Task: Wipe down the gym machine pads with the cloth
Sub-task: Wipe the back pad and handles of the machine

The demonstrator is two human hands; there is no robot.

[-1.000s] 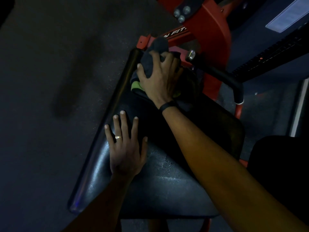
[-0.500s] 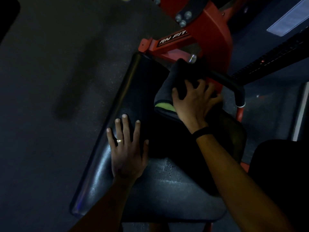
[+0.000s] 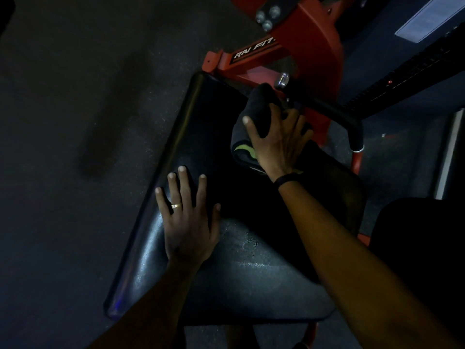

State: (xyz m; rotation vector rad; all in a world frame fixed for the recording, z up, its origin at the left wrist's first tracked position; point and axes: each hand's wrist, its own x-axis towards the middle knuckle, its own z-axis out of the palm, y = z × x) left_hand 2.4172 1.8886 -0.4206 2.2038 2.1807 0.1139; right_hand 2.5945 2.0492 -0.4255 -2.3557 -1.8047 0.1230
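Dim gym floor (image 3: 75,122): dark, speckled rubber, matte.
Seat pad (image 3: 251,268): black vinyl, smooth with slight sheen, long trapezoid with rounded corners and a rolled left edge; faint scuffs near the middle.
Frame (image 3: 317,46): red painted steel, three round bolt heads at top; black label with white lettering, readable part "RN FIT", remainder hidden.
Handle (image 3: 334,114): black, tubular, curved, with a chrome end cap, beside the pad's far right corner.
Cloth (image 3: 254,114): dark, soft, bunched, with a yellow-green stripe; pressed on the far right part of the pad.
Right hand (image 3: 276,144): fingers spread and curled over the cloth, gripping it; black band at wrist.
Left hand (image 3: 188,222): flat on pad, fingers splayed, holding nothing; gold ring.
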